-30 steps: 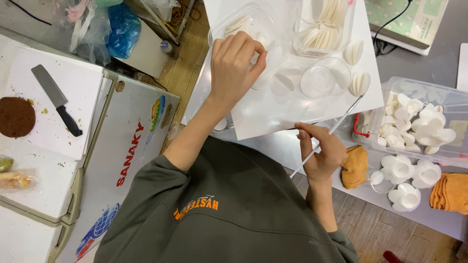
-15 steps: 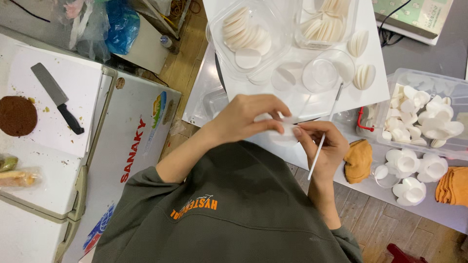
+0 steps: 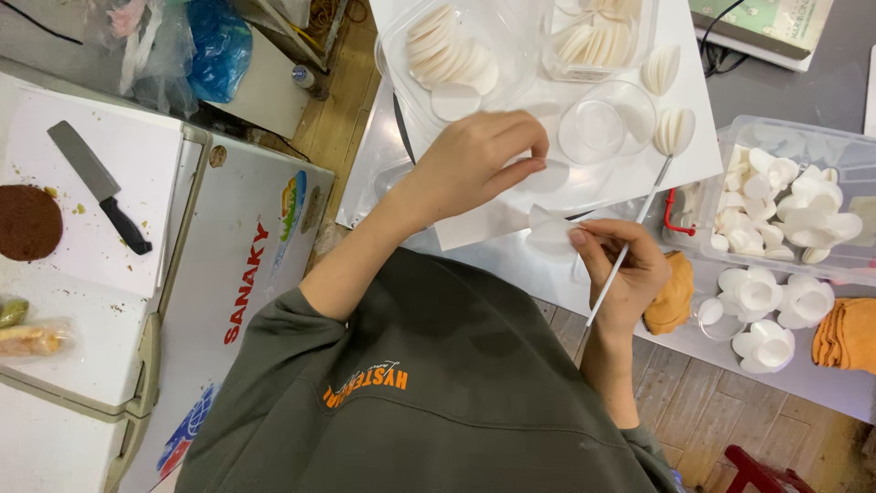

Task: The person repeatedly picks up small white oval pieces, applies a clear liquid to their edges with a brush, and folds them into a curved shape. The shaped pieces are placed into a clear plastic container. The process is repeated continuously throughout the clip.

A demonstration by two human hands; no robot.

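The left hand point(image 3: 474, 164) pinched one thin white disc point(image 3: 547, 175) just above the white board point(image 3: 511, 215); the right hand point(image 3: 625, 274) clamped another disc point(image 3: 550, 233) and a slim brush point(image 3: 630, 245) (awkwardly together). Squeezed harder, either fragile disc could have cracked.

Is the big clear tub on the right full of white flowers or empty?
Full. The clear tub is heaped with white flowers; more sit outside it.
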